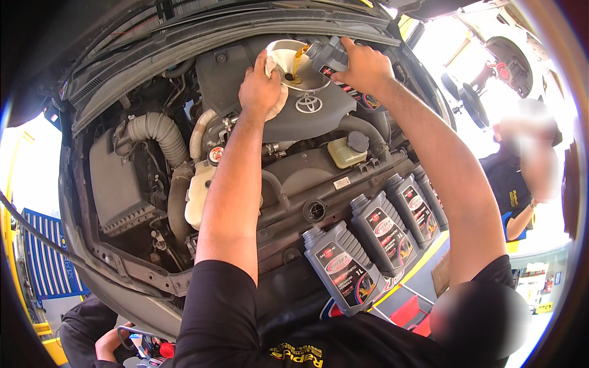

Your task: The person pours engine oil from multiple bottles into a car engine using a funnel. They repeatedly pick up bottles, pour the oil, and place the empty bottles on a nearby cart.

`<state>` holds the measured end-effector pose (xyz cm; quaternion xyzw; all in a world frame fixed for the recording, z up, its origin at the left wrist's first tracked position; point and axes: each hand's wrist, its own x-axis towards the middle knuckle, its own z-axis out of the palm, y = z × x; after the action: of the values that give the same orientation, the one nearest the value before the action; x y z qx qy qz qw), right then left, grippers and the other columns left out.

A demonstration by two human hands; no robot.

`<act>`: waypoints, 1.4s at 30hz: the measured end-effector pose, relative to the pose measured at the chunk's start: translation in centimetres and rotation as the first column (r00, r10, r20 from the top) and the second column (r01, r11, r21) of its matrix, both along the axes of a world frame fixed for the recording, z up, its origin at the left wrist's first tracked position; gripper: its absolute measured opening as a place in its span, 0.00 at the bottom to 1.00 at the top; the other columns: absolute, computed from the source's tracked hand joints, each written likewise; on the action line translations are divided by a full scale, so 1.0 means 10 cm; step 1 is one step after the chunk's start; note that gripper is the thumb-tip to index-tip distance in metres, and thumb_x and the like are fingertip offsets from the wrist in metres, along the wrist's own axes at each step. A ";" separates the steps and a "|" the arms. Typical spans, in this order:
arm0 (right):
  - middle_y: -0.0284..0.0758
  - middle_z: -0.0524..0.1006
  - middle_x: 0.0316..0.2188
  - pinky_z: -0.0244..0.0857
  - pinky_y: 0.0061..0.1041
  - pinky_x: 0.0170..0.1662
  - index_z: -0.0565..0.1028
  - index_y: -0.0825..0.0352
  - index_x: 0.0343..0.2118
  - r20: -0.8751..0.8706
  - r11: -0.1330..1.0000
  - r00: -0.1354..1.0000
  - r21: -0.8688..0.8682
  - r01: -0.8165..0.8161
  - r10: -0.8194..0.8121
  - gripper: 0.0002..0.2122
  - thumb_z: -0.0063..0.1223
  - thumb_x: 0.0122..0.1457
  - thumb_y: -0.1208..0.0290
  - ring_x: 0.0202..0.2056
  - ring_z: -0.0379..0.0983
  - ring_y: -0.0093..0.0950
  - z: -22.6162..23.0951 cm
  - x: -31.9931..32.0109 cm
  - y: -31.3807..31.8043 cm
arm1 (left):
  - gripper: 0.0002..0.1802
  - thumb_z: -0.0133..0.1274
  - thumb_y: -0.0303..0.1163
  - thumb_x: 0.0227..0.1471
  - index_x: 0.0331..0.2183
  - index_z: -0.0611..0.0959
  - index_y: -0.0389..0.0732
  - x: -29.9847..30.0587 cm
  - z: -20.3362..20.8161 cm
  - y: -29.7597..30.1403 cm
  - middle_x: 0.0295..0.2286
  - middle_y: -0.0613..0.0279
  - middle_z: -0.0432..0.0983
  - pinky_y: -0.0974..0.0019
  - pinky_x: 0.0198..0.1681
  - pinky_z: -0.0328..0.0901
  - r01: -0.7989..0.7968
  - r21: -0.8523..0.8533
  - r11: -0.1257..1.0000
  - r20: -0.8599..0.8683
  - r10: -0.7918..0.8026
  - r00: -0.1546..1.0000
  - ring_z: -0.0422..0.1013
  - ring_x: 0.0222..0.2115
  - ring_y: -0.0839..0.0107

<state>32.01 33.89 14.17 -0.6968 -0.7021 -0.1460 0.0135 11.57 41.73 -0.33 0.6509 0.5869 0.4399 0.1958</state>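
Observation:
In the engine bay, my left hand (pixel 261 89) is closed on the side of a shiny metal funnel (pixel 283 55), with a pale cloth (pixel 279 105) bunched under it. My right hand (pixel 368 67) grips a grey plastic engine oil bottle (pixel 331 56), tipped with its mouth over the funnel. Amber oil (pixel 299 58) streams from the bottle into the bowl, and a little pools near the funnel's hole. Below the funnel lies the dark engine cover (pixel 307 122); the funnel's lower end is hidden. Part of another bottle (pixel 366 101) shows beneath my right wrist.
Several grey oil bottles (pixel 343 270) stand along the car's front edge. A round dark cap-like part (pixel 316 210) sits on the front panel. A ribbed air hose (pixel 153 132) and coolant tank (pixel 197 193) lie left. People are at right (pixel 509 178) and lower left (pixel 89 331).

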 end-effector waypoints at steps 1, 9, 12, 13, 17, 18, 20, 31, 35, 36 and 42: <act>0.42 0.83 0.40 0.76 0.45 0.47 0.63 0.60 0.63 0.018 1.000 1.000 -0.004 -0.005 0.005 0.41 0.72 0.49 0.50 0.45 0.82 0.44 0.00 0.00 0.02 | 0.34 0.50 0.47 0.60 0.67 0.66 0.62 -0.01 -0.02 0.02 0.53 0.46 0.74 0.45 0.56 0.69 0.001 0.010 1.000 0.005 -0.001 1.000 0.74 0.52 0.44; 0.42 0.82 0.43 0.76 0.45 0.47 0.63 0.60 0.63 0.049 0.998 0.999 -0.059 0.005 -0.002 0.38 0.70 0.53 0.53 0.47 0.81 0.44 0.12 -0.06 -0.01 | 0.31 0.48 0.51 0.64 0.66 0.66 0.64 -0.04 -0.11 0.03 0.51 0.45 0.74 0.44 0.53 0.71 -0.003 0.061 0.998 0.073 -0.002 0.997 0.75 0.50 0.43; 0.42 0.82 0.44 0.76 0.45 0.48 0.63 0.59 0.64 0.078 0.998 0.997 -0.056 0.011 -0.007 0.38 0.70 0.53 0.54 0.47 0.81 0.44 0.11 -0.04 -0.01 | 0.29 0.47 0.50 0.65 0.65 0.69 0.60 -0.03 -0.09 -0.02 0.51 0.47 0.76 0.47 0.56 0.67 -0.006 0.035 0.999 0.130 0.001 0.991 0.73 0.53 0.47; 0.42 0.82 0.44 0.76 0.44 0.48 0.63 0.59 0.64 0.095 0.999 0.995 -0.047 0.012 -0.008 0.38 0.70 0.53 0.55 0.47 0.81 0.44 0.11 -0.04 -0.03 | 0.29 0.47 0.50 0.65 0.65 0.69 0.60 -0.03 -0.08 -0.04 0.51 0.48 0.76 0.47 0.56 0.67 -0.006 0.025 1.000 0.128 0.002 0.992 0.73 0.53 0.47; 0.40 0.82 0.44 0.77 0.43 0.48 0.66 0.60 0.60 0.115 0.999 0.993 -0.039 0.016 -0.012 0.32 0.69 0.55 0.57 0.48 0.81 0.41 0.13 -0.03 -0.08 | 0.28 0.46 0.52 0.66 0.65 0.69 0.61 -0.01 -0.07 -0.08 0.51 0.48 0.76 0.46 0.56 0.68 -0.006 0.026 1.000 0.133 0.002 0.991 0.73 0.53 0.46; 0.40 0.82 0.44 0.77 0.43 0.48 0.66 0.60 0.60 0.111 0.999 0.994 -0.049 0.019 -0.013 0.32 0.69 0.55 0.57 0.48 0.81 0.41 0.14 -0.03 -0.10 | 0.28 0.46 0.52 0.66 0.65 0.69 0.62 -0.02 -0.07 -0.08 0.51 0.48 0.76 0.46 0.56 0.68 -0.006 0.038 0.999 0.138 0.000 0.990 0.73 0.53 0.46; 0.40 0.82 0.45 0.76 0.43 0.48 0.66 0.60 0.60 0.102 0.997 0.995 -0.069 0.023 -0.016 0.32 0.68 0.56 0.58 0.48 0.80 0.42 0.17 -0.04 -0.12 | 0.28 0.46 0.52 0.66 0.65 0.69 0.62 0.00 -0.09 -0.08 0.51 0.48 0.76 0.46 0.55 0.68 -0.023 0.030 0.999 0.122 0.019 0.992 0.73 0.53 0.46; 0.43 0.83 0.40 0.75 0.44 0.46 0.64 0.60 0.62 0.109 0.999 0.994 -0.029 -0.020 0.023 0.35 0.69 0.54 0.59 0.44 0.82 0.45 0.12 0.08 -0.02 | 0.29 0.46 0.52 0.66 0.65 0.69 0.58 0.00 -0.05 -0.10 0.51 0.47 0.76 0.46 0.55 0.69 -0.053 0.014 0.998 0.102 0.051 0.994 0.74 0.52 0.46; 0.38 0.84 0.33 0.76 0.40 0.40 0.66 0.60 0.63 -0.031 0.996 0.999 -0.089 0.027 -0.030 0.36 0.69 0.55 0.52 0.34 0.84 0.34 0.12 -0.06 0.01 | 0.29 0.49 0.46 0.64 0.62 0.73 0.44 -0.08 -0.20 -0.13 0.52 0.48 0.77 0.48 0.55 0.70 -0.114 0.206 0.972 0.056 0.104 0.993 0.74 0.51 0.47; 0.36 0.84 0.29 0.76 0.38 0.39 0.64 0.60 0.66 -0.079 0.999 0.997 -0.051 -0.009 0.005 0.38 0.70 0.55 0.54 0.30 0.83 0.29 0.04 -0.17 0.11 | 0.30 0.48 0.44 0.64 0.62 0.73 0.41 -0.25 -0.35 -0.01 0.54 0.48 0.75 0.49 0.56 0.70 -0.114 0.319 0.941 -0.074 0.145 0.987 0.73 0.53 0.47; 0.49 0.81 0.47 0.72 0.45 0.50 0.59 0.62 0.70 0.034 0.996 0.998 0.076 -0.047 0.045 0.46 0.73 0.48 0.66 0.48 0.80 0.47 -0.23 0.63 0.36 | 0.35 0.49 0.49 0.63 0.68 0.64 0.54 -0.09 0.06 -0.34 0.52 0.41 0.72 0.47 0.53 0.71 0.097 -0.032 0.995 0.166 -0.090 0.982 0.75 0.48 0.42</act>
<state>38.34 37.47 11.87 -0.6769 -0.7120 -0.1839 0.0324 10.67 38.29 0.26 0.6352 0.5462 0.4706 0.2769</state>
